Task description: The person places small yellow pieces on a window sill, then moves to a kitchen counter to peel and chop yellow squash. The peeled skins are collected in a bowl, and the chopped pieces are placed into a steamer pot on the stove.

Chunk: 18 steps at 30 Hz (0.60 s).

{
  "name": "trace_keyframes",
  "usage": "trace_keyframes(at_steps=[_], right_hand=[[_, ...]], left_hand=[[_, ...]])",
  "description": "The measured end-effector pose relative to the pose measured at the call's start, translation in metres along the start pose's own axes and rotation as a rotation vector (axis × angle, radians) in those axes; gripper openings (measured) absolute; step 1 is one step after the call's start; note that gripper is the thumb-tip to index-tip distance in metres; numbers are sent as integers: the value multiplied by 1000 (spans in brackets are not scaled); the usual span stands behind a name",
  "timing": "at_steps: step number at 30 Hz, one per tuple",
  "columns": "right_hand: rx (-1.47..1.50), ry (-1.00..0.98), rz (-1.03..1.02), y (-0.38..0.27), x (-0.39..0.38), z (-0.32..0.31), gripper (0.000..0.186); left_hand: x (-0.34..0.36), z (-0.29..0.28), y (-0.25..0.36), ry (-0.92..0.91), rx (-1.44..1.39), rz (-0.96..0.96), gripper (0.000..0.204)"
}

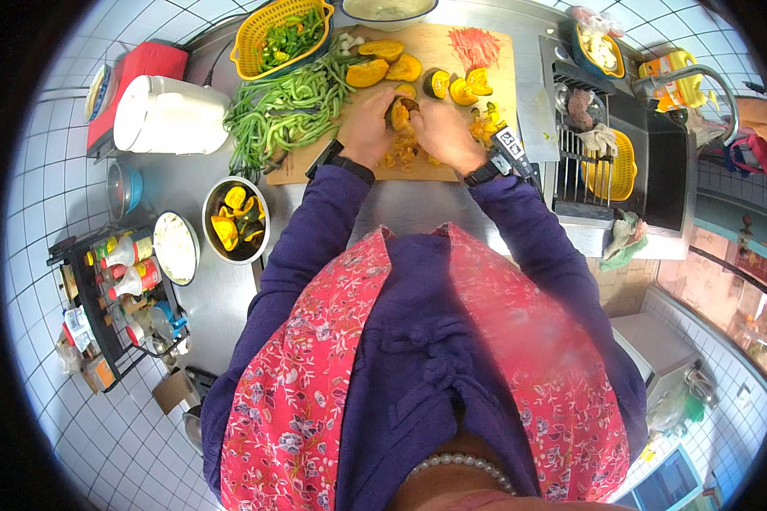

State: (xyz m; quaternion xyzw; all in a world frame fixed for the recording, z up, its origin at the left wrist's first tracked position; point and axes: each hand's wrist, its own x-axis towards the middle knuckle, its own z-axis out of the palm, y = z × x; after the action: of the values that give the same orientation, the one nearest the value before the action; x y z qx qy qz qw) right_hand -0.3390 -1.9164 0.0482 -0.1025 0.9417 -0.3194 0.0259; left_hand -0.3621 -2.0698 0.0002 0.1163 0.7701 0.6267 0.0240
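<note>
left hand (368, 129): fingers curled, knuckles up, dark band on wrist | right hand (446, 132): fingers curled, just beside the left, watch on wrist | forearms: purple-sleeved, converging forward

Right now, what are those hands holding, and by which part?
Both hands hold a pumpkin piece, one on each side.

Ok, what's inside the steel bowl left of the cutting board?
The steel bowl holds orange squash chunks, some showing dark green skin. Whatever lies beneath that top layer is covered. Both hands are over on the cutting board.
</note>
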Motion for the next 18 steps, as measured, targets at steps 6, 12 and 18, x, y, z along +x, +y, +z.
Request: trace_keyframes(at_steps=[6,12,18], right_hand=[[70,-6,8,-11,-1,6,23],[80,-104,-176,-5,-1,3,23],[79,-56,-116,-2,-7,17,24]], left_hand=[[-5,16,25,219,-238,-178,31],[1,4,20,72,60,-169,33],[13,4,7,42,-323,-523,24]])
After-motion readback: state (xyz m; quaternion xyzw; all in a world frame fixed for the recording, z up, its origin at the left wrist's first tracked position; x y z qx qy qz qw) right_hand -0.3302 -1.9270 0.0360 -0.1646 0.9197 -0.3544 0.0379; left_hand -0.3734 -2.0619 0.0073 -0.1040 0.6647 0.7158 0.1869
